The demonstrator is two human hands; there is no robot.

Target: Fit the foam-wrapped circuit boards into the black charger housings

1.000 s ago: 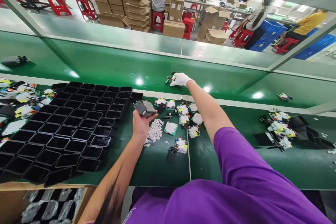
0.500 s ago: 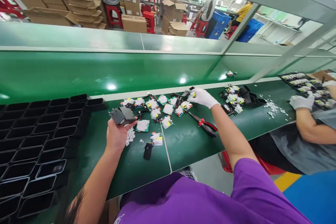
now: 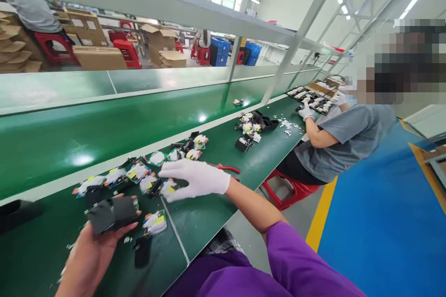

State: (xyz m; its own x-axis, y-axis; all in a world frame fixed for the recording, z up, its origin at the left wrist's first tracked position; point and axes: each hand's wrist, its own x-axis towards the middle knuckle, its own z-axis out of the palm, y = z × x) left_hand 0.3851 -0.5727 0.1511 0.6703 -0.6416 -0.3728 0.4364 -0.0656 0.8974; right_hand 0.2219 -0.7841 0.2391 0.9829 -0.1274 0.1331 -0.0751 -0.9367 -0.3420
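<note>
My bare left hand (image 3: 95,246) is wrapped round black plastic cases (image 3: 113,213), held above the green bench at the left. A sliver of green shows at their right side; their insides are hidden. My white-gloved right hand (image 3: 197,178) is over the circuit boards, thumb and fingers spread apart, nothing between them. Just under its fingertips lies a circuit board (image 3: 169,189) with white filler and yellow tape. Red-handled pliers (image 3: 228,168) lie partly hidden behind this hand. Nearer to me are another circuit board (image 3: 155,222) and a flat black piece (image 3: 142,250).
Several more circuit boards (image 3: 114,176) line the bench's back edge. Farther right sit a second group of boards (image 3: 249,126), black cases (image 3: 266,121) and white scraps (image 3: 287,125). A co-worker in grey (image 3: 351,134) handles parts by a tray (image 3: 320,104). A black case (image 3: 19,213) stands far left.
The view has swung right, bringing the co-worker into fuller sight. My right hand has left the boards at the back, come nearer to me and spread its fingers. My left hand still holds the black cases.
</note>
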